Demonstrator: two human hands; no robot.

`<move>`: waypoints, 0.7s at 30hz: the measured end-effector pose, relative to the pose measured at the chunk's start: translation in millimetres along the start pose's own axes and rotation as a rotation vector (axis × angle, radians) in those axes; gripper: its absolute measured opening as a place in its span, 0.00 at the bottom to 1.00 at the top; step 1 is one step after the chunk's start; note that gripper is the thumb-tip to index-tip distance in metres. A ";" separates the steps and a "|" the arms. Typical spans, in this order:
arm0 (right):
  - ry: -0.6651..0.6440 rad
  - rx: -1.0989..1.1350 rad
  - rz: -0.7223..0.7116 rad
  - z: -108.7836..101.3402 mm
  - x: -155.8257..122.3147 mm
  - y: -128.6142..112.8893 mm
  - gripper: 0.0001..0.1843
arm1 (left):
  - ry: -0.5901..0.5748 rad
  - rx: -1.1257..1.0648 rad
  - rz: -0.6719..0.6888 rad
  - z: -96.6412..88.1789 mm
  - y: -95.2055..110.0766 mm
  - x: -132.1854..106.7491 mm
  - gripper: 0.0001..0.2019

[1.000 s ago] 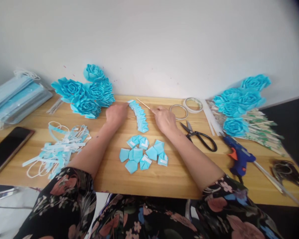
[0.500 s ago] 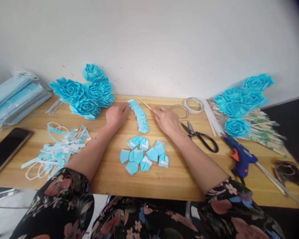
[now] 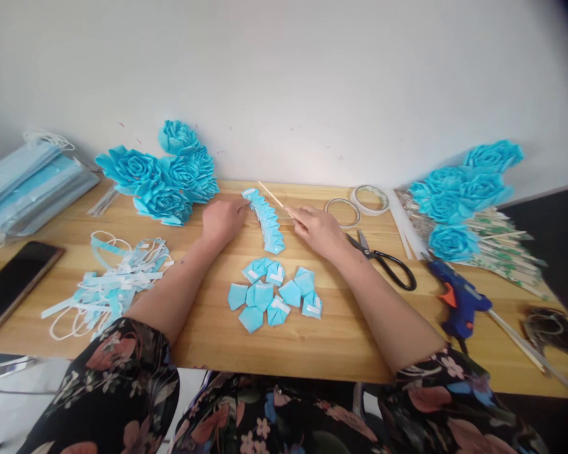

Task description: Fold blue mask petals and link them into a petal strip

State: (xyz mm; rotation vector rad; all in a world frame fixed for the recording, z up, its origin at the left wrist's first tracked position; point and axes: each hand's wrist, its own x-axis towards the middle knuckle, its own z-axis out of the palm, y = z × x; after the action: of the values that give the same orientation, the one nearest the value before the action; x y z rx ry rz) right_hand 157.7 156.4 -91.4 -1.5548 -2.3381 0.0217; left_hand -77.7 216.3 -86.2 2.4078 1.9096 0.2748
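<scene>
A curved strip of overlapping folded blue petals [image 3: 269, 227] lies on the wooden table in front of me. At its upper left end, my left hand [image 3: 223, 219] has curled fingers, with the fingertips on the strip's edge. On the other side, my right hand [image 3: 319, 230] pinches a thin wooden stick [image 3: 271, 195], whose free end points up and left toward the top of the strip. Nearer to me lie several loose folded blue petals [image 3: 259, 294], some with white tape on them.
Blue flowers [image 3: 168, 180] stand at back left, others [image 3: 454, 195] at right. Scissors [image 3: 383, 261], tape rolls [image 3: 370, 199] and a blue glue gun [image 3: 459, 299] lie right. Left are face masks [image 3: 33, 183], a phone [image 3: 16, 287] and cut ear loops [image 3: 116, 284].
My right hand has shifted slightly left, bringing the stick's tip up and closer to the top of the strip. My left hand stays almost in place.
</scene>
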 end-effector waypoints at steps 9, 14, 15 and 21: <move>-0.075 0.043 -0.059 2.6 -0.7 -2.4 0.22 | -0.024 0.004 -0.002 -0.6 0.3 0.7 0.22; -0.126 0.031 -0.019 2.5 0.0 -5.5 0.22 | -0.003 -0.051 -0.012 -0.7 -1.4 0.3 0.21; -0.131 0.035 -0.015 1.9 0.1 -6.1 0.22 | 0.015 -0.073 -0.019 -1.0 -2.1 -0.4 0.21; -0.167 0.031 0.015 -4.4 1.8 -10.9 0.23 | 0.056 -0.135 -0.002 -2.1 -3.4 -5.8 0.21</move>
State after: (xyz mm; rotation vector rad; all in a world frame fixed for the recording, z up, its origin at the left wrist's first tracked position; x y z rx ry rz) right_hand 148.6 152.9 -84.7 -1.6114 -2.4394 0.1973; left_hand -82.6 211.3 -85.3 2.3351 1.8505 0.4605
